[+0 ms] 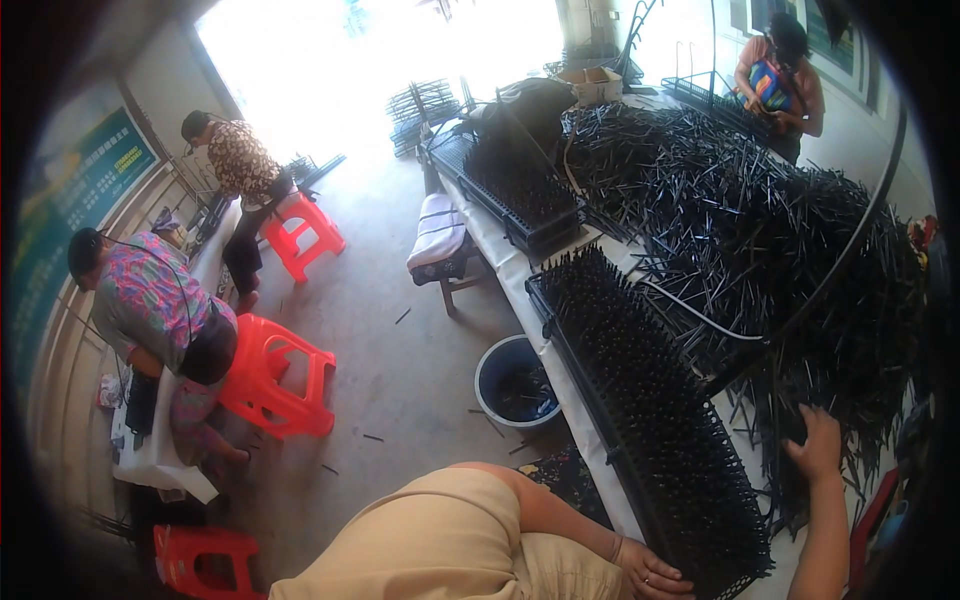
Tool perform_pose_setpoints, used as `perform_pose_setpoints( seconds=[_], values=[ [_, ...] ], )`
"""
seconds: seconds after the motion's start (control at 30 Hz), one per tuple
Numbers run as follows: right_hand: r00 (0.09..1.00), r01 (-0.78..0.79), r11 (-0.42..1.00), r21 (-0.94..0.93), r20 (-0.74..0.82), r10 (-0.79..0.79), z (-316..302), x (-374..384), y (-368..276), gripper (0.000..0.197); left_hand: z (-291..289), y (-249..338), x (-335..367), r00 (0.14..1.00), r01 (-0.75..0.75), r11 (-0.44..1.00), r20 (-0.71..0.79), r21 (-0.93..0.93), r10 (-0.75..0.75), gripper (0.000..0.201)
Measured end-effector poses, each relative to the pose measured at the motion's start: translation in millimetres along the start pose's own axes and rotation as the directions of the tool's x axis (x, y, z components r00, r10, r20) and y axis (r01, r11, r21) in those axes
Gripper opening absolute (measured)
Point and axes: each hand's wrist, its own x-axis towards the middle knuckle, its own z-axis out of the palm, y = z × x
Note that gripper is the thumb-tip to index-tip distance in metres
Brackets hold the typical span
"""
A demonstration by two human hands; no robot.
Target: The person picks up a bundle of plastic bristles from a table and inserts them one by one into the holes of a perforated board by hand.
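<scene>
A long black rack [590, 395] lies along the table's left edge, packed with thin black sticks [650, 370] standing upright. My left hand [655, 575], with a ring on it, rests at the rack's near end with its fingers stretched over the edge. To the right, a large heap of loose black sticks [760, 215] covers the table. My right hand [818, 445] reaches to the near side of this heap, thumb and fingers apart. I see nothing held in it, though dark sticks surround the fingertips.
Another filled rack [520, 200] stands farther along the table. A blue-grey bucket [518, 380] sits on the floor beside the table. Red plastic stools [275, 375] stand at left, where two people [160, 290] work. Another person [780, 85] works beyond the heap. A dark cable [850, 255] crosses it.
</scene>
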Motion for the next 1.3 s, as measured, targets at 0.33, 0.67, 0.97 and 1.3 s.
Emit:
perform_pose_setpoints(
  seconds=[0.33, 0.67, 0.97, 1.3],
  values=[
    [0.794, -0.433, 0.885, -0.171, 0.393, 0.465, -26, 65, 6, 0.100, 3, 9, -1, 0.994, 0.096, 0.987, -0.040, -0.131, -0.102, 0.032],
    [0.915, -0.298, 0.951, -0.078, 0.260, 0.308, -4, 39, -28, 0.080, 4, 14, 1, 0.990, 0.118, 0.980, -0.056, -0.160, -0.128, 0.034],
    [0.750, -0.236, 0.942, -0.238, 0.571, 0.332, -67, 28, -90, 0.147, 4, 14, 2, 0.989, 0.121, 0.980, -0.067, -0.161, -0.133, 0.033],
    [0.761, -0.274, 0.951, -0.142, 0.572, 0.305, -24, 67, -34, 0.146, 3, 8, -4, 1.000, -0.027, 0.999, -0.002, -0.046, 0.027, 0.030]
  ],
)
